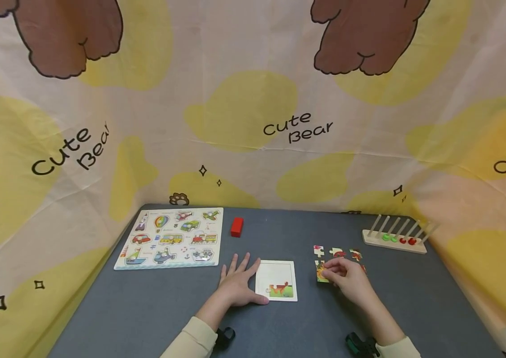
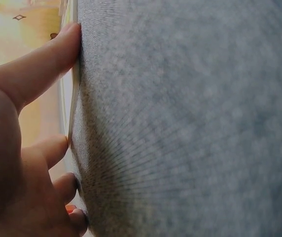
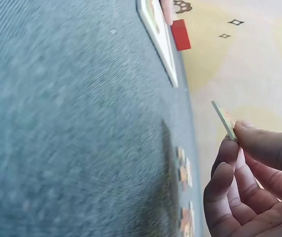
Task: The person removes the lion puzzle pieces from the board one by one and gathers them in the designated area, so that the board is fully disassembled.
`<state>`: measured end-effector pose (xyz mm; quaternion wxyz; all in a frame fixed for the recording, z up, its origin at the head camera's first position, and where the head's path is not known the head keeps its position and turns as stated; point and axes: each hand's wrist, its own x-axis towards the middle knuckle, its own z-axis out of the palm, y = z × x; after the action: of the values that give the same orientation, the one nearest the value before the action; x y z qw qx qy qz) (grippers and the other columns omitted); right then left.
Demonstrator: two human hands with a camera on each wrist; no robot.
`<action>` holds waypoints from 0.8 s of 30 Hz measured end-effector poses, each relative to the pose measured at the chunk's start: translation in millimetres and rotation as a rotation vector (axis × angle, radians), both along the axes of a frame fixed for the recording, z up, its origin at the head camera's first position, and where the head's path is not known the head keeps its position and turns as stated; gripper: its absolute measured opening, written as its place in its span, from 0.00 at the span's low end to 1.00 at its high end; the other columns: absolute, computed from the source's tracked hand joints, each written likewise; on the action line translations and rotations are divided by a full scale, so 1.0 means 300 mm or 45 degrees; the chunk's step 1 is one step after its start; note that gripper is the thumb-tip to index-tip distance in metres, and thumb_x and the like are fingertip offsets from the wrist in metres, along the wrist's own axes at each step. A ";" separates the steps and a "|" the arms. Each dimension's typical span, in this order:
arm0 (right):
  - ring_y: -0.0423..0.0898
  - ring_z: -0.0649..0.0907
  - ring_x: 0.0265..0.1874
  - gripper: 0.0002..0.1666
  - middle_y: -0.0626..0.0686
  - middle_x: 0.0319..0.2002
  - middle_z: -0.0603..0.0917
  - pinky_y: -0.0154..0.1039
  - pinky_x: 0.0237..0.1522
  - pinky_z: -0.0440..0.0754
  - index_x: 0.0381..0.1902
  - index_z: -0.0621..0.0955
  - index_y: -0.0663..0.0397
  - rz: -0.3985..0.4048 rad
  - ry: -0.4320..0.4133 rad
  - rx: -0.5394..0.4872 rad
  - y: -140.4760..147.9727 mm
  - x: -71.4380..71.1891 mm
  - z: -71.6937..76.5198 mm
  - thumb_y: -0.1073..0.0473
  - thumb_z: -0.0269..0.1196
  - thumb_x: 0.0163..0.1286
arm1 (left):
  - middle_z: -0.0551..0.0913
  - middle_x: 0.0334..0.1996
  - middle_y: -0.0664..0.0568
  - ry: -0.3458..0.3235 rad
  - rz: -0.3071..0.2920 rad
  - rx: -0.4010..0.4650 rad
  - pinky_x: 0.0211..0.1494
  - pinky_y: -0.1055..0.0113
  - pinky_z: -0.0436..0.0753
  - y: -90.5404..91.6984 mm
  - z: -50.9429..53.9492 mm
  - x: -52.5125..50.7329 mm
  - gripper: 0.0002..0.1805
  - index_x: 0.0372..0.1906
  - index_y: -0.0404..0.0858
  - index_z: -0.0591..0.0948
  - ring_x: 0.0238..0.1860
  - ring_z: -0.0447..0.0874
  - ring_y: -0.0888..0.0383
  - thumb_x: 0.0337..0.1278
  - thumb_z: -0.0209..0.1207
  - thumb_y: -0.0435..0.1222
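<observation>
Between thumb and fingertips my right hand (image 1: 353,282) pinches a thin puzzle piece (image 3: 224,121), seen nearly edge-on and held above the table in the right wrist view. Beneath and around that hand lie several loose puzzle pieces (image 1: 337,252) with red, green and yellow print. My left hand (image 1: 236,287) is spread out, its thumb and index finger touching the left side of a square white puzzle tray (image 1: 275,271). Joined pieces (image 1: 282,290) with green and orange print fill the tray's lower right part.
A board with vehicle pictures (image 1: 170,239) lies at the back left. Beside it is a red block (image 1: 237,227). A wooden peg rack (image 1: 393,240) with green and red beads stands at the back right. A printed cloth (image 1: 235,114) hangs behind the dark table (image 1: 311,323).
</observation>
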<state>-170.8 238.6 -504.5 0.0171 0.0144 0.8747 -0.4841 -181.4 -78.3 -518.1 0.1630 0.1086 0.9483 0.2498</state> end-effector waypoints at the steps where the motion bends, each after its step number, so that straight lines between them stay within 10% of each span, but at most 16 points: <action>1: 0.45 0.83 0.28 0.11 0.51 0.32 0.87 0.36 0.28 0.82 0.42 0.84 0.60 -0.001 -0.010 0.003 0.004 0.002 -0.005 0.60 0.71 0.66 | 0.50 0.82 0.48 -0.002 -0.001 0.003 0.77 0.33 0.37 0.001 0.002 0.001 0.60 0.79 0.53 0.61 0.82 0.34 0.38 0.37 0.76 0.62; 24: 0.40 0.79 0.24 0.08 0.46 0.25 0.83 0.38 0.30 0.76 0.32 0.84 0.54 0.017 0.014 0.360 0.009 -0.012 -0.056 0.60 0.75 0.60 | 0.51 0.82 0.48 0.005 0.009 -0.003 0.78 0.33 0.37 0.002 0.001 0.003 0.60 0.79 0.53 0.61 0.82 0.34 0.37 0.37 0.76 0.61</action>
<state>-174.4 241.3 -521.2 0.0132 0.0083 0.9343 -0.3561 -180.4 -77.6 -517.8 0.1602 0.1057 0.9493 0.2490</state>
